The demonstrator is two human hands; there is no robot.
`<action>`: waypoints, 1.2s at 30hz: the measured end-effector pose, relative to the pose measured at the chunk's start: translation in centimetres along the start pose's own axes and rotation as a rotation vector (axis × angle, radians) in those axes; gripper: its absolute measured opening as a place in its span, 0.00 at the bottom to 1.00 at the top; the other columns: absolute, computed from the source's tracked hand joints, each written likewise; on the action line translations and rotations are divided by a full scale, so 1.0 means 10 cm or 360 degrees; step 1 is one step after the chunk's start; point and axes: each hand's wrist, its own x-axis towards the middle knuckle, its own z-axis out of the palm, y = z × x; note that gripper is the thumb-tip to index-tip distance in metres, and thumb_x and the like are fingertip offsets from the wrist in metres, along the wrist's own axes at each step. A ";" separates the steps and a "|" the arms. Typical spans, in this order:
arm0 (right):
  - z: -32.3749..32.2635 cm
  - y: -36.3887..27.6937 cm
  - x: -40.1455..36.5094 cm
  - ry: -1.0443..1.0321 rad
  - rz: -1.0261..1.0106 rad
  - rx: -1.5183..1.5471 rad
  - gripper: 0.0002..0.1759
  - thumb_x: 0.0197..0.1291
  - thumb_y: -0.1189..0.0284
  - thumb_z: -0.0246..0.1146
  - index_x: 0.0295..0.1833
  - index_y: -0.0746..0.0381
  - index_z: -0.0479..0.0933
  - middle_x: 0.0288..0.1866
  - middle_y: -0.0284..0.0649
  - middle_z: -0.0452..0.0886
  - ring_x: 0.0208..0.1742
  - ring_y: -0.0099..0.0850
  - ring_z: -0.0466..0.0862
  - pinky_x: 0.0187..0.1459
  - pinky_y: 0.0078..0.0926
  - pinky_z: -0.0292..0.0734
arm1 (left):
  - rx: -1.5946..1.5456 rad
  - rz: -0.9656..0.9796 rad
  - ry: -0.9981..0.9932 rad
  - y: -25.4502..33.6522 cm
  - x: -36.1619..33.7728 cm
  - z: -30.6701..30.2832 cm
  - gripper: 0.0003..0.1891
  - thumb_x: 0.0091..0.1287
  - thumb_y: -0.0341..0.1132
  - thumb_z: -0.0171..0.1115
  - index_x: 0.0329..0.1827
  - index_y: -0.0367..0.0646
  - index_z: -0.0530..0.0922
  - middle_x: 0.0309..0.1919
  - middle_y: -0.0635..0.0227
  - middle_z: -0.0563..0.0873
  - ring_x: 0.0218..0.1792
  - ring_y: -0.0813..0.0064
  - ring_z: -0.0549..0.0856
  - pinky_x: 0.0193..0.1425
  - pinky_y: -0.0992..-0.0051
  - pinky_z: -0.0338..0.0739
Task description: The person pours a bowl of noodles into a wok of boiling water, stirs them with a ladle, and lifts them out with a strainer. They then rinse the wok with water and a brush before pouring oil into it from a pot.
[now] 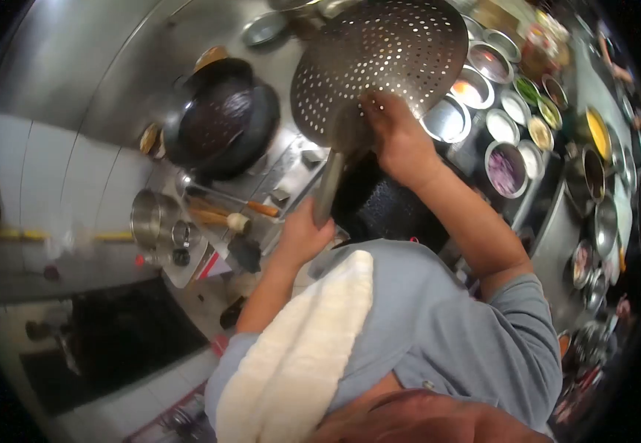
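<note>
Left hand (302,236) grips strainer (387,52) handle, right hand (398,140) rim.

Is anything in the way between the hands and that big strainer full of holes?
Nothing visible. The left hand grips the strainer by its handle, and the right hand rests directly against its perforated bowl.

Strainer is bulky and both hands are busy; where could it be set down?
Free: bare steel beyond the wok, up to the small dish. Crowded: seasoning bowls right of the strainer, utensils beside the steel pot.
</note>
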 end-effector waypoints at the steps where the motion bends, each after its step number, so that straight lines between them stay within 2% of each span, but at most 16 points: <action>1: 0.15 -0.12 0.05 -0.0119 -0.0134 0.0161 0.27 0.52 0.77 0.57 0.61 0.70 0.74 0.58 0.51 0.75 0.60 0.48 0.75 0.64 0.39 0.71 | 0.0011 -0.0004 0.0104 -0.16 0.05 -0.05 0.23 0.57 0.37 0.67 0.54 0.35 0.75 0.35 0.49 0.86 0.37 0.51 0.86 0.43 0.61 0.79; 3: 0.27 -0.24 -0.05 -0.0621 -0.0099 0.0344 0.23 0.55 0.76 0.55 0.58 0.67 0.77 0.60 0.51 0.75 0.61 0.47 0.76 0.62 0.39 0.73 | -0.0015 -0.0055 0.0225 -0.37 0.18 -0.20 0.21 0.57 0.37 0.67 0.50 0.35 0.75 0.34 0.48 0.85 0.37 0.48 0.86 0.42 0.59 0.79; 5: 0.43 -0.21 -0.21 -0.1682 0.0210 0.0275 0.19 0.55 0.74 0.57 0.53 0.62 0.80 0.55 0.51 0.81 0.58 0.49 0.79 0.59 0.41 0.76 | -0.0027 -0.0049 0.0402 -0.56 0.30 -0.29 0.17 0.57 0.37 0.66 0.45 0.36 0.75 0.32 0.47 0.85 0.37 0.45 0.86 0.41 0.57 0.79; 7: 0.51 -0.09 -0.37 -0.2537 0.0227 0.0055 0.16 0.58 0.70 0.56 0.50 0.60 0.82 0.47 0.51 0.84 0.52 0.49 0.83 0.53 0.44 0.78 | -0.0067 -0.0108 0.0446 -0.78 0.37 -0.35 0.17 0.56 0.36 0.65 0.45 0.36 0.75 0.32 0.47 0.85 0.37 0.45 0.86 0.41 0.57 0.79; 8: 0.59 -0.02 -0.43 -0.2541 0.0229 0.0049 0.16 0.58 0.70 0.56 0.50 0.60 0.82 0.47 0.51 0.84 0.52 0.49 0.83 0.53 0.44 0.78 | -0.0092 -0.0128 0.0470 -0.84 0.43 -0.38 0.17 0.56 0.36 0.65 0.44 0.36 0.75 0.32 0.47 0.85 0.36 0.45 0.85 0.41 0.57 0.79; 11: 0.73 0.03 -0.40 -0.1839 0.0407 0.0214 0.20 0.57 0.69 0.60 0.56 0.60 0.80 0.45 0.51 0.84 0.49 0.51 0.83 0.52 0.45 0.78 | -0.0068 -0.0293 0.0371 -0.92 0.52 -0.45 0.17 0.56 0.36 0.65 0.45 0.34 0.75 0.31 0.46 0.85 0.37 0.45 0.85 0.42 0.57 0.79; 12: 0.73 -0.05 -0.25 -0.1859 0.0418 0.0215 0.20 0.57 0.69 0.60 0.56 0.60 0.80 0.45 0.51 0.84 0.49 0.51 0.83 0.52 0.45 0.78 | -0.0076 -0.0305 0.0353 -1.04 0.53 -0.38 0.17 0.56 0.36 0.65 0.45 0.34 0.75 0.31 0.46 0.85 0.37 0.45 0.85 0.42 0.57 0.79; 14: 0.73 -0.14 0.01 -0.1148 0.0607 0.0607 0.20 0.58 0.68 0.60 0.55 0.64 0.78 0.50 0.52 0.82 0.52 0.50 0.82 0.54 0.46 0.77 | -0.0406 -0.0172 0.0313 -1.21 0.63 -0.23 0.16 0.60 0.33 0.64 0.48 0.35 0.74 0.27 0.57 0.84 0.19 0.69 0.84 0.24 0.68 0.78; 15: 0.76 -0.10 0.05 -0.1140 0.0629 0.0590 0.20 0.58 0.68 0.60 0.55 0.64 0.78 0.50 0.52 0.82 0.52 0.50 0.82 0.54 0.46 0.77 | -0.0413 -0.0155 0.0291 -1.14 0.66 -0.20 0.16 0.60 0.33 0.64 0.48 0.35 0.74 0.27 0.57 0.84 0.19 0.69 0.84 0.24 0.68 0.78; 17: 0.86 0.00 0.09 -0.1350 0.0442 0.0644 0.21 0.58 0.67 0.62 0.57 0.62 0.78 0.48 0.52 0.82 0.50 0.51 0.82 0.53 0.44 0.76 | -0.0671 -0.0715 0.0064 -0.68 0.67 -0.32 0.15 0.58 0.32 0.62 0.44 0.32 0.74 0.26 0.56 0.85 0.21 0.64 0.85 0.28 0.66 0.80; 20: 0.92 0.24 -0.11 -0.1609 0.0415 0.0619 0.22 0.58 0.67 0.62 0.57 0.64 0.78 0.48 0.52 0.82 0.51 0.50 0.81 0.54 0.43 0.76 | -0.0888 -0.0751 -0.0114 -0.85 0.83 -0.06 0.13 0.59 0.31 0.61 0.44 0.32 0.73 0.24 0.60 0.83 0.17 0.73 0.83 0.23 0.71 0.79; 25: 0.83 0.69 -0.47 -0.1839 0.0616 0.0669 0.22 0.58 0.66 0.62 0.57 0.64 0.79 0.47 0.53 0.84 0.51 0.50 0.83 0.53 0.44 0.78 | -0.1293 -0.1009 -0.0275 -0.75 1.30 0.19 0.13 0.57 0.31 0.65 0.41 0.35 0.74 0.25 0.63 0.81 0.19 0.72 0.82 0.22 0.70 0.79; 29: 0.71 0.99 -0.64 -0.1857 0.0722 0.0786 0.22 0.58 0.66 0.61 0.56 0.64 0.80 0.46 0.54 0.84 0.49 0.50 0.84 0.53 0.42 0.78 | -0.1662 -0.1117 -0.0238 -0.82 1.76 0.60 0.13 0.60 0.31 0.64 0.44 0.37 0.73 0.24 0.65 0.79 0.19 0.72 0.81 0.22 0.70 0.79; 31: 0.71 1.03 -0.57 -0.1877 0.0737 0.0863 0.22 0.58 0.66 0.61 0.57 0.64 0.80 0.47 0.54 0.84 0.49 0.50 0.84 0.53 0.41 0.78 | -0.1778 -0.1061 -0.0162 -0.83 2.06 0.78 0.12 0.60 0.31 0.63 0.43 0.37 0.73 0.23 0.65 0.79 0.19 0.71 0.81 0.21 0.69 0.79; 33: 0.69 1.07 -0.51 -0.1888 0.1021 0.0872 0.21 0.60 0.66 0.61 0.57 0.64 0.80 0.48 0.55 0.84 0.49 0.50 0.84 0.53 0.39 0.78 | -0.1857 -0.1100 -0.0134 -0.90 2.42 0.98 0.12 0.60 0.32 0.63 0.43 0.38 0.73 0.23 0.64 0.80 0.19 0.69 0.82 0.22 0.68 0.80; 36: 0.79 1.19 -0.60 -0.1825 0.1031 0.1040 0.20 0.61 0.67 0.62 0.57 0.64 0.80 0.48 0.56 0.84 0.49 0.48 0.85 0.52 0.37 0.78 | -0.1850 -0.0971 0.0029 -0.82 2.87 1.13 0.15 0.64 0.37 0.62 0.47 0.36 0.74 0.26 0.61 0.81 0.22 0.66 0.84 0.24 0.67 0.82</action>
